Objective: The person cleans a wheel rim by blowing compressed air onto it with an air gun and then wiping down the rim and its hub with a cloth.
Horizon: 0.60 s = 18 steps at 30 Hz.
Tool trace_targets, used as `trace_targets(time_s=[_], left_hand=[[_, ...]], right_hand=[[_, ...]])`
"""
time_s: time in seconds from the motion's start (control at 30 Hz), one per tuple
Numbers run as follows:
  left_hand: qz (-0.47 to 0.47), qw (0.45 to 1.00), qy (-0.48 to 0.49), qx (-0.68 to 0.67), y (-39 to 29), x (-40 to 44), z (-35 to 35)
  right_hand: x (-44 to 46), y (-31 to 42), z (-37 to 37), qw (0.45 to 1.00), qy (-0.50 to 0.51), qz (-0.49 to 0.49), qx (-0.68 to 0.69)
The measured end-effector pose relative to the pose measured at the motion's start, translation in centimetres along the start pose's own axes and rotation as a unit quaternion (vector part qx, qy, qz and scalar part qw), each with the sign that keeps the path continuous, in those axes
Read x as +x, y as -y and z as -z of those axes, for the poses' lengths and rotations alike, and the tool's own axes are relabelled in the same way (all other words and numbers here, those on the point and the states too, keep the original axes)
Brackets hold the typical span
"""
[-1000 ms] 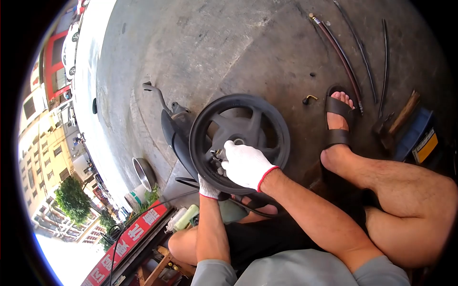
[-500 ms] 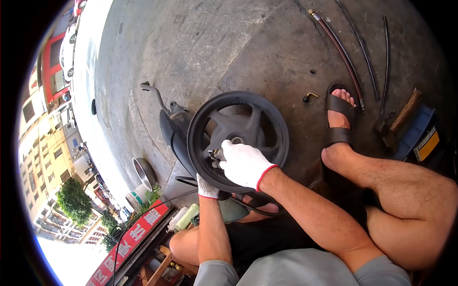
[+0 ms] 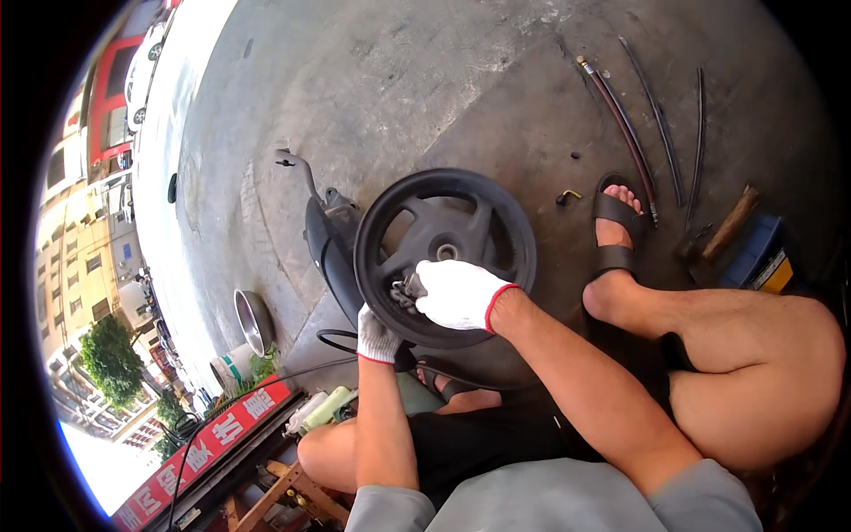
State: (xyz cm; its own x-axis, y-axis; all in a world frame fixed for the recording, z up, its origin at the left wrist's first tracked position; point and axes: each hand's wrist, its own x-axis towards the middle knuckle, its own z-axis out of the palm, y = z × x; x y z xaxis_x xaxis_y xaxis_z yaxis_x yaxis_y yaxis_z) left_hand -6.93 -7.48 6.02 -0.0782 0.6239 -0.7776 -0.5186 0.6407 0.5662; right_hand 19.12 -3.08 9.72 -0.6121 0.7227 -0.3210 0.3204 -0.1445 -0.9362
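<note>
A black spoked wheel rim (image 3: 446,182), without a tire, is tilted in front of me with its hub facing up. My left hand (image 3: 378,335), in a white knit glove, is closed at the rim's lower left edge; part of its fingers is hidden behind it. The gloved right hand (image 3: 463,294) reaches over the rim's lower part, its fingers bent together. Between these fingers and the rim's inner wall shows a cluster of small grey metal pieces (image 3: 404,294), held at the fingertips; I cannot make out their exact kind.
Behind the rim lies a dark curved scooter part (image 3: 330,257) with a metal arm. Hoses (image 3: 620,133), a small brass-ended elbow fitting (image 3: 568,197), a wooden stick (image 3: 732,222) and a blue box (image 3: 753,253) lie right. A metal bowl (image 3: 254,321) and red sign (image 3: 208,448) are left.
The view has shifted slightly. The right hand stays over the rim's lower part, with more of the metal pieces and the hub showing. The left hand remains at the rim's edge.
</note>
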Motion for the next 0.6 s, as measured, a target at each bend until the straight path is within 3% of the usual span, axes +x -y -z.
trace_targets(time_s=[0.03, 0.07, 0.13, 0.2, 0.3, 0.43, 0.6], left_hand=[[0.002, 0.996, 0.075, -0.047, -0.4, -0.5, 0.0], [0.009, 0.992, 0.108, -0.064, -0.6, -0.3, 0.0], [-0.035, 0.991, 0.120, -0.040, -1.2, -1.3, -2.2], [-0.060, 0.987, 0.147, -0.025, -2.1, -2.2, -5.4], [-0.094, 0.975, 0.201, 0.010, -3.3, -3.2, -9.5], [-0.172, 0.968, 0.171, 0.066, -3.6, -2.6, -14.4], [-0.203, 0.968, 0.146, -0.030, -3.6, -1.7, -15.7]], right_hand=[[-0.2, 0.1, 0.8, 0.999, 0.002, 0.035, -0.020], [-0.1, -0.5, 0.3, 0.998, -0.056, -0.013, -0.003], [-0.8, -0.1, 1.5, 0.984, -0.172, -0.036, 0.005], [-1.9, 0.0, 3.8, 0.985, -0.167, 0.014, 0.028], [-4.1, 1.8, 6.1, 0.952, -0.301, -0.025, 0.042], [-5.5, 0.9, 7.5, 0.905, -0.417, -0.022, 0.085], [-7.7, 2.3, 7.6, 0.888, -0.424, -0.030, 0.176]])
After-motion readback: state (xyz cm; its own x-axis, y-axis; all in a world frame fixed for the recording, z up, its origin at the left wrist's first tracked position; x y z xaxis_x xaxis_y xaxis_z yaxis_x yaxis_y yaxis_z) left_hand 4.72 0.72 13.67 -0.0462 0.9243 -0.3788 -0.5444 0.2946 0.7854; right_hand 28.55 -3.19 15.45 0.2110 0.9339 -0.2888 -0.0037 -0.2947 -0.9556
